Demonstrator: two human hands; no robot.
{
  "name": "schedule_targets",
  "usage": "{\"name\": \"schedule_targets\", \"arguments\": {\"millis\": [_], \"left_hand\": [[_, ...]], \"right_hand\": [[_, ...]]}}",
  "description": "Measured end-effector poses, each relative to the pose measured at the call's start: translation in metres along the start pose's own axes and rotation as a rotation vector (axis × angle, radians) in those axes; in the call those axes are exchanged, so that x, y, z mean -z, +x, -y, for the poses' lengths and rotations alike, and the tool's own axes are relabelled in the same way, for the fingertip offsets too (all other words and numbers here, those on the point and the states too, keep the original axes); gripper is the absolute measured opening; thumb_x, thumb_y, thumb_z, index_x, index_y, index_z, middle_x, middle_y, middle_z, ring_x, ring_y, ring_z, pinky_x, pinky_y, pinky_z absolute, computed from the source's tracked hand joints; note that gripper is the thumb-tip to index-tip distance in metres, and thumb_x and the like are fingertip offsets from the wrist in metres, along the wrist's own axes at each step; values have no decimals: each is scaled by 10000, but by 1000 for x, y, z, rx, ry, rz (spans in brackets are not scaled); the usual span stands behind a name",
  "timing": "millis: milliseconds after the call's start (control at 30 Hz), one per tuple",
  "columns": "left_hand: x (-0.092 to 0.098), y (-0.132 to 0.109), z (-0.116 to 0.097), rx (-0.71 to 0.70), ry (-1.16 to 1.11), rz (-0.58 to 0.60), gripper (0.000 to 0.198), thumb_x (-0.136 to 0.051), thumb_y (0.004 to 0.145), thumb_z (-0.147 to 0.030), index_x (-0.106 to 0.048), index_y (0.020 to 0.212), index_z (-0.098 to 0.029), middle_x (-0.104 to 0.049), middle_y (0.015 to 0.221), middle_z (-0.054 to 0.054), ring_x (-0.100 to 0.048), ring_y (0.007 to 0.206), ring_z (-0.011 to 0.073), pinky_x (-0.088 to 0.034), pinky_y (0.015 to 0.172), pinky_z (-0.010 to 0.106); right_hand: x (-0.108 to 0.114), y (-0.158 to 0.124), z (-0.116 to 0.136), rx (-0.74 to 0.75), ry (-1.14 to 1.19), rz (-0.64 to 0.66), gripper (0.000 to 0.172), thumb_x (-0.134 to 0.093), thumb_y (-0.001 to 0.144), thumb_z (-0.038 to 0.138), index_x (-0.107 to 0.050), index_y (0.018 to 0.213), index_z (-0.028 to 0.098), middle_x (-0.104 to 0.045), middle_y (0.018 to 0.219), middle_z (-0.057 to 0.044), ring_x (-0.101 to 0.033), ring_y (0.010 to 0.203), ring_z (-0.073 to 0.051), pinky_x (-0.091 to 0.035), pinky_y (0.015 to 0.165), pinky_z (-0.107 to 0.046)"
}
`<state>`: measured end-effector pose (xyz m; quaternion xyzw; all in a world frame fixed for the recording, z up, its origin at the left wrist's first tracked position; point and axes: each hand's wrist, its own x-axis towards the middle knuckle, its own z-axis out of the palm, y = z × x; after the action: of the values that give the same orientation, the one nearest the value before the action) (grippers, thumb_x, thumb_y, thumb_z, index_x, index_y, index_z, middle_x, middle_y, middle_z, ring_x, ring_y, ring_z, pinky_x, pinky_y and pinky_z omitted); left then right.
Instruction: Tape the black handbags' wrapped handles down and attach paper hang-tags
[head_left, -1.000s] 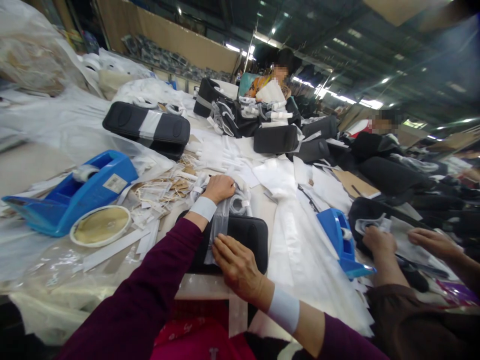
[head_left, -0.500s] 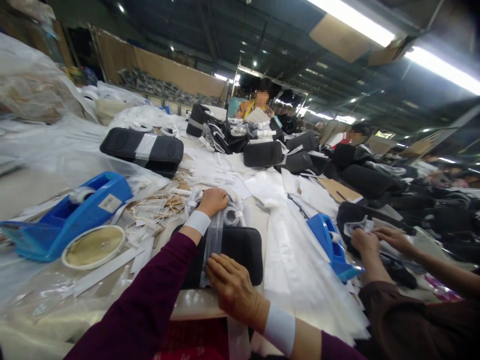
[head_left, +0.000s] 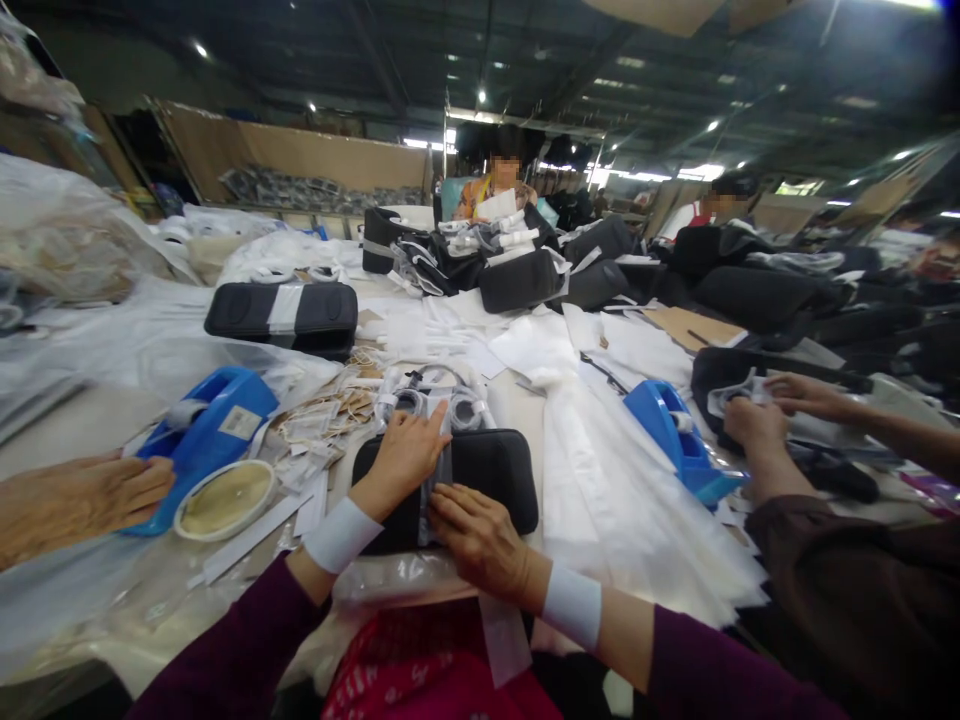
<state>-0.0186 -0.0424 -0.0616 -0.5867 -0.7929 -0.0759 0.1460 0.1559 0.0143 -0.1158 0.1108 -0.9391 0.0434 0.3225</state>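
Note:
A black case (head_left: 491, 475) lies in front of me with a grey band (head_left: 436, 470) running across its middle. My left hand (head_left: 405, 450) rests on the band's upper part, its index finger stretched towards the case's far edge. Flat over the lower part of the band lies my right hand (head_left: 480, 535), fingers extended side by side. Coiled white cables (head_left: 465, 408) sit along the far side of the case.
Blue tape dispensers stand left (head_left: 217, 420) and right (head_left: 675, 430), beside a round dish (head_left: 225, 498). Another banded case (head_left: 281, 315) lies back left. A co-worker's hand (head_left: 90, 495) reaches in at left; other hands (head_left: 765, 415) work at right. Plastic bags (head_left: 600, 480) cover the right side.
The view has shifted. My left hand has gone from a closed grip at the band's far end to lying on it with a finger extended. Another person's hand has entered at left.

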Motion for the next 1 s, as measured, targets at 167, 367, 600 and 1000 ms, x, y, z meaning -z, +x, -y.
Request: {"name": "schedule_targets", "arguments": {"millis": [167, 367, 600, 1000], "left_hand": [[-8, 1, -7, 96, -69, -61, 480, -371, 976, -337, -436, 1384, -93, -730, 913, 125, -652, 893, 270, -373, 927, 430], [-12, -2, -10, 76, -10, -52, 491, -276, 996, -358, -457, 1382, -115, -730, 809, 114, -667, 826, 259, -346, 958, 451], [-14, 4, -3, 72, -23, -40, 489, -335, 980, -368, -493, 1357, -100, -729, 728, 86, -679, 802, 230, -381, 968, 410], [-9, -37, -5, -95, -101, -253, 392, -407, 950, -260, -577, 1293, -175, -587, 1310, 138, -510, 1244, 261, -376, 1074, 428]], "right_hand": [[0, -1, 0, -3, -13, -13, 239, -483, 928, 128, -660, 1089, 123, -640, 1219, -88, -533, 1225, -206, -436, 1082, -349], [3, -2, -1, 2, -40, 2, 204, -507, 931, 153, -662, 1062, 130, -659, 1151, -99, -543, 1207, -200, -461, 1043, -343], [5, -1, 0, 2, -55, 31, 194, -526, 917, 152, -660, 1057, 141, -650, 1136, -103, -549, 1187, -194, -467, 1022, -333], [7, 2, 3, 16, -81, 8, 151, -528, 923, 149, -660, 995, 146, -669, 1026, -70, -568, 1138, -183, -474, 994, -312]]}}
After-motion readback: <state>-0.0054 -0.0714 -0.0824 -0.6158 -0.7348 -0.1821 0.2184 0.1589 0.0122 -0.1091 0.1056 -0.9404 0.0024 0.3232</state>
